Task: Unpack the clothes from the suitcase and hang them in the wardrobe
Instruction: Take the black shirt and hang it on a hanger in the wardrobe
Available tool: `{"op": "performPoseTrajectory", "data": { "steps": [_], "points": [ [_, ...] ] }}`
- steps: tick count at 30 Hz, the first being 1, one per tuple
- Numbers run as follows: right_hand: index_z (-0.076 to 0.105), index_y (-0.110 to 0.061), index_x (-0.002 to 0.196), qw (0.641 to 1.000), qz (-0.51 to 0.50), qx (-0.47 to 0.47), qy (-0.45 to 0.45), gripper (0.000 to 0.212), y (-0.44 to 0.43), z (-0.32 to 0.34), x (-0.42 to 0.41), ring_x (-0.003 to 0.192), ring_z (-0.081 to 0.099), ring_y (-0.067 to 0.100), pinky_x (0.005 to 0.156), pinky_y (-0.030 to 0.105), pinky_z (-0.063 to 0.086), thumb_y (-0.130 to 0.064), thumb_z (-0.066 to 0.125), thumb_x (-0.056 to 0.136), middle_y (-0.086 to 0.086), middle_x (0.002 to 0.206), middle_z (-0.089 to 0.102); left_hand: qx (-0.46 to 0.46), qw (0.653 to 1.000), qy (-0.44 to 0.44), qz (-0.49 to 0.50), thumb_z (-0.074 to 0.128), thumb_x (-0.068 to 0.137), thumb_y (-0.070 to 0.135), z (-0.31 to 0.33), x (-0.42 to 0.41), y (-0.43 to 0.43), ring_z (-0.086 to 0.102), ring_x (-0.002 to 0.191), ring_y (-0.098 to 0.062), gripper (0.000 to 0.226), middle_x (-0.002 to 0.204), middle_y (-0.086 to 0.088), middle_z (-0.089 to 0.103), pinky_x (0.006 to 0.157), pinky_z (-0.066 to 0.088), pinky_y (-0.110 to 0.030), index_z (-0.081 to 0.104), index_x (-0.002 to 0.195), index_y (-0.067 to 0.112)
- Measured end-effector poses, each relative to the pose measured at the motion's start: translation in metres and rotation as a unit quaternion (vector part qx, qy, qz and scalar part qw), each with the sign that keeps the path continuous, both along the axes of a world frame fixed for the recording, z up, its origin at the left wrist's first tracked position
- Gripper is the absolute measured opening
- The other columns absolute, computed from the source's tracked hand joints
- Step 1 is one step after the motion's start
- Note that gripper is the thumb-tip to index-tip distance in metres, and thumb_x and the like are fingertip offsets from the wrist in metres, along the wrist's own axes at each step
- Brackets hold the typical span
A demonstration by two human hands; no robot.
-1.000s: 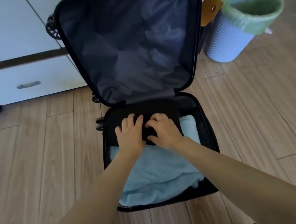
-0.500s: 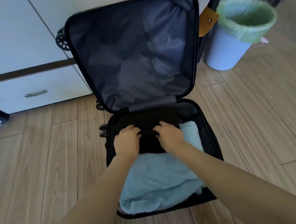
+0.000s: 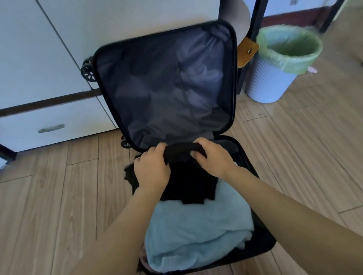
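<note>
We see a wood plank floor. Far left stands a white wardrobe with a drawer handle. Far right, a pale bin with a green liner stands beside a black pole.

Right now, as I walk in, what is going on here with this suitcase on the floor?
A person is unpacking the open suitcase on the wooden floor. The left hand and the right hand both grip the bunched top edge of a black garment at the far end of the base. Its lower part lies on a light blue cloth that fills the rest of the base. The lid stands open against a white cabinet.
</note>
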State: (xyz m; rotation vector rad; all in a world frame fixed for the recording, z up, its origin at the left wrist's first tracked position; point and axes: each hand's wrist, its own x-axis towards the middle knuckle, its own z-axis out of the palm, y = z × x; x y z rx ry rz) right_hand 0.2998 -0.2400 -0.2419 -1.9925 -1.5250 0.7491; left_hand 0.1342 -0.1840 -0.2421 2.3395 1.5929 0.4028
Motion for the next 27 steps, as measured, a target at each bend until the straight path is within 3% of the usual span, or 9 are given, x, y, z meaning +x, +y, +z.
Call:
{"op": "performPoseTrajectory", "data": {
  "steps": [4,6,9,11,14,21,27],
  "points": [
    [0.042,-0.023,0.130,1.000,0.005,0.009,0.008,0.078,0.003,0.017,0.004,0.111,0.054,0.017,0.092,0.037,0.046,-0.050,0.077,0.066,-0.002,0.122,0.055,0.000,0.998,-0.052,0.022,0.051,0.088,0.023,0.035,0.005,0.008,0.062,0.089,-0.030,0.022,0.095,-0.004,0.067,0.079,0.045,-0.039,0.056,0.110,0.019],
    [0.041,-0.025,0.131,0.999,0.010,0.035,-0.020,0.086,0.005,0.022,0.003,0.114,0.053,0.018,0.094,0.043,0.046,-0.051,0.078,0.058,-0.004,0.124,0.055,0.008,0.998,-0.058,0.027,0.049,0.090,0.031,0.051,0.010,0.009,0.062,0.088,-0.029,0.021,0.091,-0.003,0.067,0.080,0.041,-0.036,0.058,0.106,0.020],
    [0.055,-0.021,0.106,0.992,-0.034,0.119,0.002,0.044,0.011,0.037,-0.002,0.094,0.059,0.017,0.081,0.037,0.048,-0.037,0.075,0.071,-0.006,0.099,0.062,0.016,0.996,-0.081,0.041,0.052,0.089,0.036,0.075,0.019,0.009,0.062,0.084,-0.027,0.019,0.080,0.003,0.062,0.080,0.039,-0.035,0.059,0.098,0.021],
    [0.055,-0.019,0.087,0.987,-0.057,0.152,0.006,0.019,0.013,0.050,-0.004,0.079,0.058,0.018,0.068,0.032,0.044,-0.030,0.069,0.081,-0.008,0.079,0.059,0.012,0.995,-0.092,0.048,0.054,0.087,0.038,0.086,0.022,0.009,0.061,0.082,-0.025,0.018,0.075,0.008,0.055,0.080,0.042,-0.037,0.058,0.095,0.022],
    [0.046,-0.024,0.076,0.986,-0.065,0.154,-0.004,0.020,0.016,0.072,-0.004,0.068,0.052,0.016,0.060,0.029,0.034,-0.028,0.062,0.087,-0.012,0.065,0.048,0.013,0.993,-0.106,0.055,0.055,0.084,0.041,0.102,0.024,0.012,0.061,0.079,-0.023,0.021,0.075,0.010,0.055,0.074,0.045,-0.035,0.059,0.095,0.023],
    [0.038,-0.035,0.065,0.981,-0.041,0.181,0.047,0.034,0.024,0.153,-0.002,0.060,0.047,0.002,0.053,0.018,0.030,-0.024,0.062,0.088,-0.012,0.063,0.047,0.027,0.988,-0.133,0.068,0.061,0.081,0.047,0.173,0.016,0.017,0.059,0.071,-0.020,0.023,0.066,0.012,0.051,0.074,0.048,-0.038,0.048,0.085,0.028],
    [0.054,-0.021,0.073,0.979,0.004,0.175,0.104,0.017,0.035,0.270,-0.013,0.065,0.053,0.016,0.061,0.036,0.043,-0.023,0.063,0.088,-0.008,0.066,0.053,0.055,0.986,-0.136,0.079,0.059,0.083,0.050,0.283,-0.001,0.020,0.059,0.071,-0.016,0.023,0.065,0.013,0.051,0.077,0.048,-0.038,0.051,0.085,0.028]
  ]
}}
